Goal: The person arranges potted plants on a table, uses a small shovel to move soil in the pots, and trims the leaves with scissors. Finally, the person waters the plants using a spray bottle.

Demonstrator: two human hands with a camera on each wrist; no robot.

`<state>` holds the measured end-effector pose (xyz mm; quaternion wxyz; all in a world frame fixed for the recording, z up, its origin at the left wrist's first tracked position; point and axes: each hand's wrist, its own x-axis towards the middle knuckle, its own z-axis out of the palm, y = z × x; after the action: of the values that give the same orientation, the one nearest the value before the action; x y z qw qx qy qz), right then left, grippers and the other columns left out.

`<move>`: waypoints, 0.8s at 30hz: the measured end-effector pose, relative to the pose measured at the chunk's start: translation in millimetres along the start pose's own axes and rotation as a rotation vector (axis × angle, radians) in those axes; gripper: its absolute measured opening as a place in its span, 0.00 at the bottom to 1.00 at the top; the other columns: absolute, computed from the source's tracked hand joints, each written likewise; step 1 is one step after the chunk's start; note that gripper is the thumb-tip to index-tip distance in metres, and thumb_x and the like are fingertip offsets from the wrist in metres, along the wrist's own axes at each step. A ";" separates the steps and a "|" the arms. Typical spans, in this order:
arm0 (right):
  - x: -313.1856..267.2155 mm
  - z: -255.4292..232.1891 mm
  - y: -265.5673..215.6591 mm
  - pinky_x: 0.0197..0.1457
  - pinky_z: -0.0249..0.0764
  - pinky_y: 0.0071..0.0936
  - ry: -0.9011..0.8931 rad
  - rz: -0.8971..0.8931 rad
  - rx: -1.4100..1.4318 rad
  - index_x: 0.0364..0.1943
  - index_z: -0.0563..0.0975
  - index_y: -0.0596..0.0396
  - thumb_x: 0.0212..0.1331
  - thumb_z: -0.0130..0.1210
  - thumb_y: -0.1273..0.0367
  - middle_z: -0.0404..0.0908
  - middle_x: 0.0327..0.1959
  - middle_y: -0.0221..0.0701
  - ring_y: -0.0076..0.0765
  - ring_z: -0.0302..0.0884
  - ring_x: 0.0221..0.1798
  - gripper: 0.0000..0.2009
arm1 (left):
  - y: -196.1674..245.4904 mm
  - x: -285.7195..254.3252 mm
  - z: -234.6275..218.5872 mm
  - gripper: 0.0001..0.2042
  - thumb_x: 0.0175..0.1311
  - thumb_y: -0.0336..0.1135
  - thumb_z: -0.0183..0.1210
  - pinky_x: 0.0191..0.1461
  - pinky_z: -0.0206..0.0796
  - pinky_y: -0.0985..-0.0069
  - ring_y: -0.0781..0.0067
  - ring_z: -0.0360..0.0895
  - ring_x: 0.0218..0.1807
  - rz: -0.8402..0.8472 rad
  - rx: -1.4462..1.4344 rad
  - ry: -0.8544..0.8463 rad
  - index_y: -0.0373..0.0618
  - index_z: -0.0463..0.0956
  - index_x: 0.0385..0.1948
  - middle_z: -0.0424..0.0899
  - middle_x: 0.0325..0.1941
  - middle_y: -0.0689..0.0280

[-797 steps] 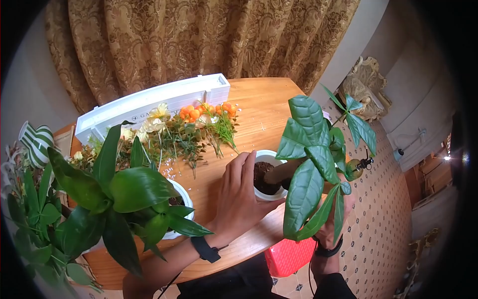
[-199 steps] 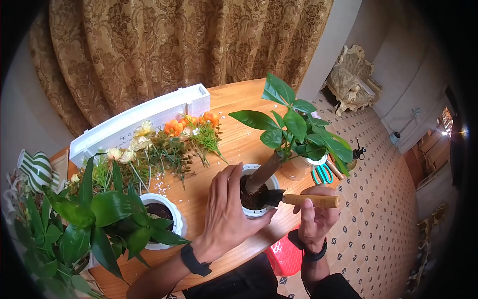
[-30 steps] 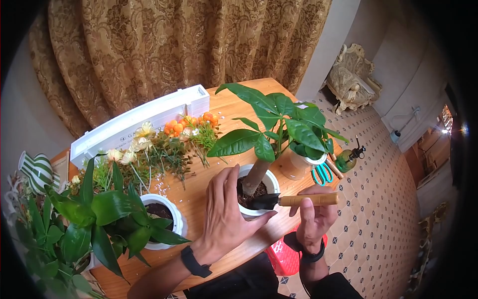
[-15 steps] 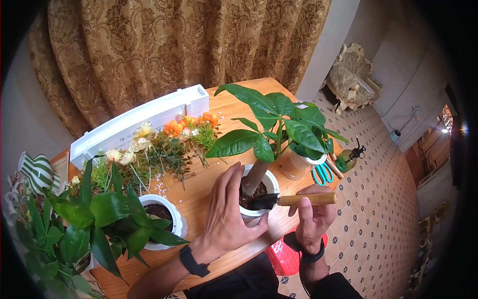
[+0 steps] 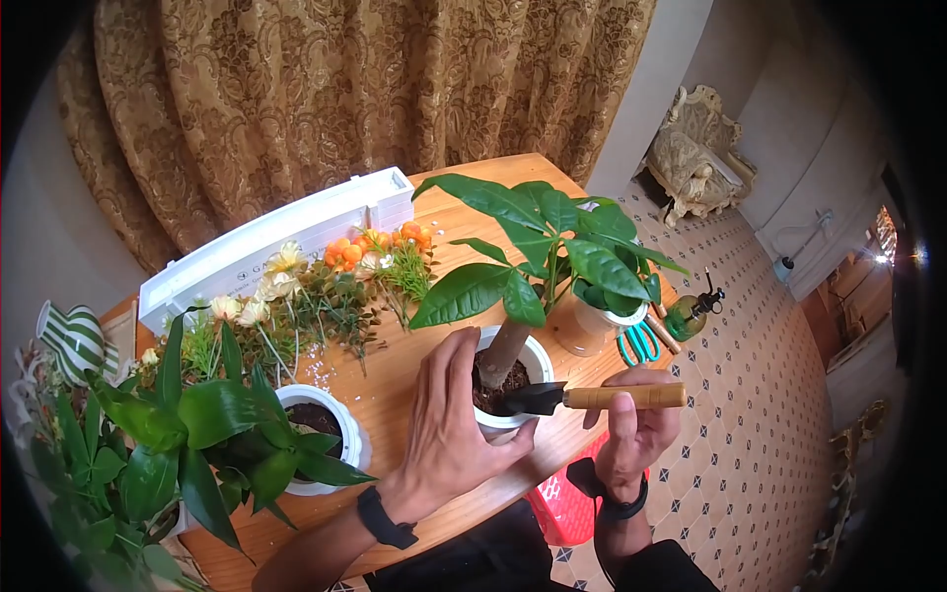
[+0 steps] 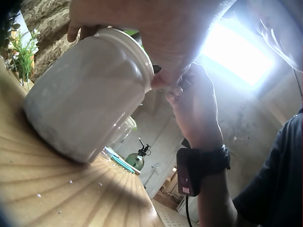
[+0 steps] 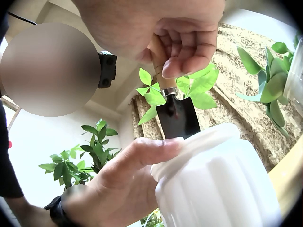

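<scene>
A white pot point(image 5: 541, 363) with dark soil point(image 5: 490, 397) stands near the front of the wooden table, a thick-trunked leafy plant point(image 5: 506, 352) rising from it. My left hand point(image 5: 449, 414) grips the pot from the left, fingers along its side and thumb at the near rim. In my right hand point(image 5: 636, 424) is the wooden handle of a small trowel point(image 5: 623, 397). Its black blade point(image 5: 538, 399) reaches over the right rim, with the tip at the soil. The right wrist view shows the blade point(image 7: 178, 118) upright behind the rim, close to the left thumb point(image 7: 163, 149).
A second potted plant point(image 5: 212, 419) stands on the left. Behind lie artificial flowers point(image 5: 281, 281) and a long white planter point(image 5: 286, 232). A clear container point(image 5: 585, 331), turquoise-handled scissors point(image 5: 639, 345) and a green spray bottle point(image 5: 683, 321) are at right. A red stool point(image 5: 564, 508) is below the table edge.
Long before, my right hand was behind the leaves, without a visible trowel. The plant has since shifted leftward in its pot. In the last half second the trowel has drawn slightly right.
</scene>
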<state>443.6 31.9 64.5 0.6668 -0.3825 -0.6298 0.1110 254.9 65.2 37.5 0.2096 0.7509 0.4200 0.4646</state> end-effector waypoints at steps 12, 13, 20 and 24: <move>6.3 8.3 1.2 0.21 0.70 0.21 -0.028 0.029 -0.027 0.40 0.71 0.65 0.69 0.52 0.72 0.75 0.31 0.38 0.27 0.73 0.19 0.07 | 1.8 0.3 -1.2 0.51 0.42 0.41 0.79 0.69 0.63 0.56 0.43 0.64 0.67 0.006 0.053 0.002 0.32 0.55 0.68 0.62 0.66 0.46; 7.0 10.0 -0.2 0.22 0.70 0.21 -0.001 0.077 -0.016 0.39 0.73 0.66 0.68 0.55 0.74 0.77 0.28 0.37 0.26 0.74 0.19 0.07 | 1.8 0.3 -1.1 0.51 0.42 0.41 0.78 0.68 0.63 0.56 0.43 0.64 0.67 0.005 0.051 0.001 0.32 0.55 0.68 0.62 0.66 0.46; 12.2 18.5 -3.3 0.23 0.69 0.19 0.085 0.196 -0.010 0.37 0.76 0.66 0.67 0.59 0.74 0.81 0.24 0.34 0.22 0.75 0.20 0.07 | 2.5 0.7 -1.6 0.51 0.42 0.40 0.78 0.68 0.63 0.56 0.43 0.64 0.67 0.007 0.056 0.000 0.32 0.56 0.68 0.62 0.66 0.46; 12.1 17.6 0.2 0.23 0.69 0.19 0.107 0.198 0.001 0.38 0.76 0.65 0.68 0.59 0.73 0.80 0.24 0.33 0.21 0.74 0.20 0.07 | 1.7 0.5 -1.1 0.51 0.41 0.40 0.78 0.68 0.63 0.56 0.43 0.64 0.67 0.009 0.059 0.003 0.32 0.56 0.68 0.62 0.66 0.46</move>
<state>429.6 46.2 72.1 0.6856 -0.4478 -0.5524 0.1562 254.8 64.6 39.5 0.1846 0.7580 0.4304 0.4540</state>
